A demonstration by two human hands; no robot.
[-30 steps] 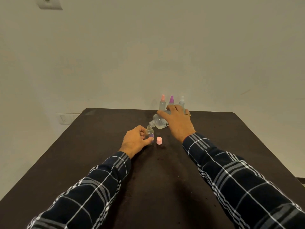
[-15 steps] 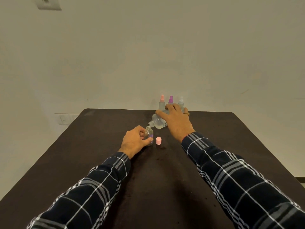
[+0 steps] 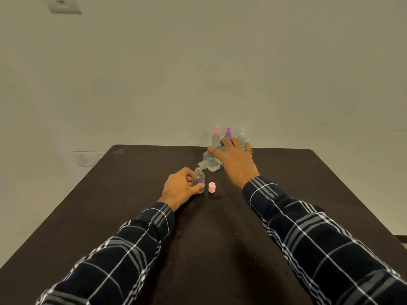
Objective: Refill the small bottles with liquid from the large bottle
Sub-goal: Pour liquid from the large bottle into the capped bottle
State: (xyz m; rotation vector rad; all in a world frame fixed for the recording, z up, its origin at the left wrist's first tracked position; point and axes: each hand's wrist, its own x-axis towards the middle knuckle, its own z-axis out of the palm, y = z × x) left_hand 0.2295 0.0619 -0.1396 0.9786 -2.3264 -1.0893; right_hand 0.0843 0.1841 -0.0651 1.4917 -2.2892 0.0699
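My left hand [image 3: 179, 187] grips a small clear bottle [image 3: 198, 178] with a purple label, standing uncapped on the dark table [image 3: 136, 194]. My right hand [image 3: 234, 160] holds the large clear bottle [image 3: 210, 162] tilted on its side, its open neck pointing down-left just above the small bottle's mouth. A pink cap [image 3: 211, 187] stands on the table right of the small bottle. At the table's far edge stand three small spray bottles: pink-topped [image 3: 216, 137], purple-topped [image 3: 228, 133] and white-topped [image 3: 241, 134], partly hidden behind my right hand.
A pale wall rises behind the table, with a switch plate [image 3: 88, 159] low on the left. The table's right edge [image 3: 352, 205] runs diagonally toward me. Both plaid sleeves stretch across the near half of the table.
Hardly anything differs. The large bottle stays tilted over the small bottle's mouth, and both hands keep their places.
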